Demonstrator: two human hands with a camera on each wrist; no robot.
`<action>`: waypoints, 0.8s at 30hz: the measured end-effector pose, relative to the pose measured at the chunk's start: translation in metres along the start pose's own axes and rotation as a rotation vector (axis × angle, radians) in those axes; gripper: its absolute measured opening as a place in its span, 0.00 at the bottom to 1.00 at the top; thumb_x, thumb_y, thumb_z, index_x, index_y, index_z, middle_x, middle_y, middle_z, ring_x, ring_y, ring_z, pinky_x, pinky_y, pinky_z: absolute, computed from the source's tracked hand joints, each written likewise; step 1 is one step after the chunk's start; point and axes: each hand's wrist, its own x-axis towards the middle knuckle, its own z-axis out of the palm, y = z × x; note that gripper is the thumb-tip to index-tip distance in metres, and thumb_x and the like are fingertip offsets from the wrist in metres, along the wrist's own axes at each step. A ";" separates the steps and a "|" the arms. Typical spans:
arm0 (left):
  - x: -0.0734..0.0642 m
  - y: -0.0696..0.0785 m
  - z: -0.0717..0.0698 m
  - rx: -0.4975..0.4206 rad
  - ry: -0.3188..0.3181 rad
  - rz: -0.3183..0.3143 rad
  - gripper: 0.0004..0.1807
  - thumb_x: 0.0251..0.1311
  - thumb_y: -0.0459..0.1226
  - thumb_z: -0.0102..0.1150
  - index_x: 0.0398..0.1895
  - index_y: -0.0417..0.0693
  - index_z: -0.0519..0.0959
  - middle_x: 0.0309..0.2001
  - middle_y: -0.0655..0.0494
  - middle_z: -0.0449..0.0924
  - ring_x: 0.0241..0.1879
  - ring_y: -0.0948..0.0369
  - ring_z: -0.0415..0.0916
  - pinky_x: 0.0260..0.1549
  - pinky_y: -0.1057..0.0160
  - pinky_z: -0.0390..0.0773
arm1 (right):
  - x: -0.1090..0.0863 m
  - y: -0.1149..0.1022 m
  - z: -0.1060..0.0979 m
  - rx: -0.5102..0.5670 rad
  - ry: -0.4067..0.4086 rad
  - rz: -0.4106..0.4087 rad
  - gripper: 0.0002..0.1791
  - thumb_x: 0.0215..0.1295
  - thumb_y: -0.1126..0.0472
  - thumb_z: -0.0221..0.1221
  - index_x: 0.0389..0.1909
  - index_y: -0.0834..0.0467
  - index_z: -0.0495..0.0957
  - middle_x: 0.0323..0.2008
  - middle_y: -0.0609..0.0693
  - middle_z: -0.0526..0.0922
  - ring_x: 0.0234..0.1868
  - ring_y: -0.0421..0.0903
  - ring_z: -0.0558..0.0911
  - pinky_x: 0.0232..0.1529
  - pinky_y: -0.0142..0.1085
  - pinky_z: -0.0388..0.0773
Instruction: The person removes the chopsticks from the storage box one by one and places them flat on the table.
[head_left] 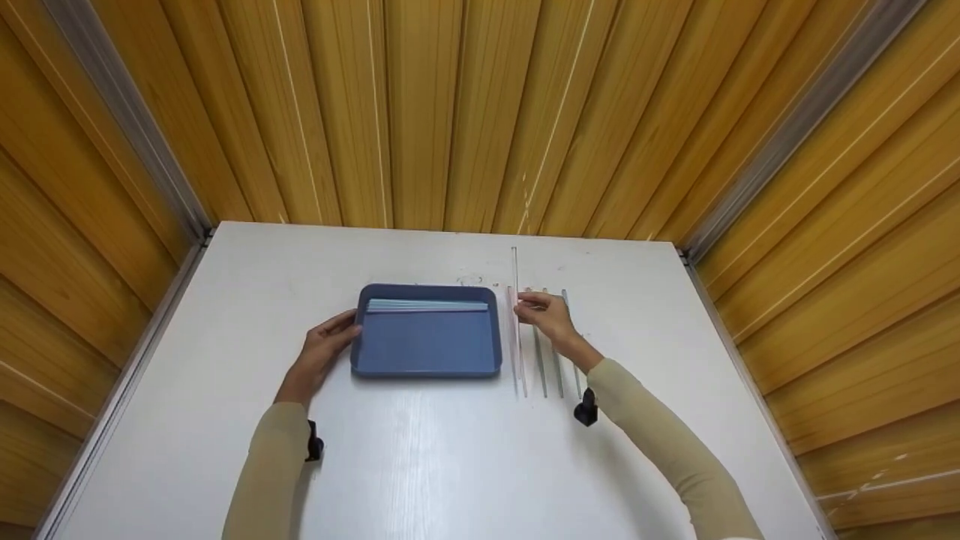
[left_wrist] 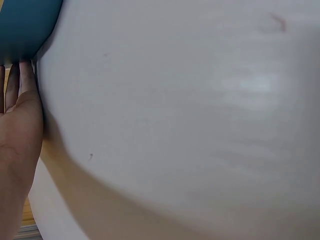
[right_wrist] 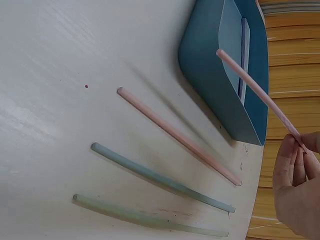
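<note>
My right hand (head_left: 551, 319) pinches a pale pink straw (right_wrist: 260, 92) between thumb and fingertips, held above the table just right of the blue tray (head_left: 427, 373). One end of this straw points up past the hand in the head view. Beneath it on the table lie another pink straw (right_wrist: 175, 132), a blue straw (right_wrist: 160, 177) and a green straw (right_wrist: 145, 217), roughly parallel. My left hand (head_left: 322, 352) is at the tray's left side, its fairly straight fingers (left_wrist: 27, 77) touching the outer wall. Inside the tray, several light blue straws (head_left: 427, 306) lie together along the far side.
The white table (head_left: 420, 457) ends at yellow wood-look panels (head_left: 420, 112) at the back and on both sides. Metal rails (head_left: 124, 97) run along the corners. Small dark marks dot the tabletop behind the tray.
</note>
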 end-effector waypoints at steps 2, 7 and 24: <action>0.001 0.000 0.000 0.000 0.001 -0.002 0.34 0.68 0.34 0.64 0.76 0.42 0.66 0.77 0.45 0.63 0.76 0.57 0.63 0.59 0.76 0.77 | -0.002 0.002 -0.004 -0.002 0.005 -0.007 0.21 0.68 0.73 0.62 0.60 0.78 0.74 0.37 0.49 0.86 0.36 0.36 0.86 0.45 0.29 0.88; 0.002 0.000 0.000 -0.003 0.008 -0.017 0.33 0.69 0.33 0.64 0.76 0.43 0.66 0.78 0.46 0.63 0.76 0.57 0.63 0.59 0.76 0.78 | -0.005 0.006 -0.012 0.004 0.008 -0.023 0.21 0.67 0.72 0.64 0.58 0.79 0.76 0.37 0.50 0.88 0.36 0.36 0.87 0.45 0.30 0.89; 0.002 -0.001 0.000 -0.016 -0.007 -0.001 0.35 0.68 0.33 0.65 0.76 0.41 0.65 0.78 0.44 0.63 0.77 0.55 0.62 0.62 0.75 0.76 | -0.011 0.019 -0.048 -0.123 0.026 -0.114 0.20 0.65 0.74 0.64 0.55 0.79 0.77 0.40 0.60 0.87 0.35 0.34 0.86 0.41 0.27 0.88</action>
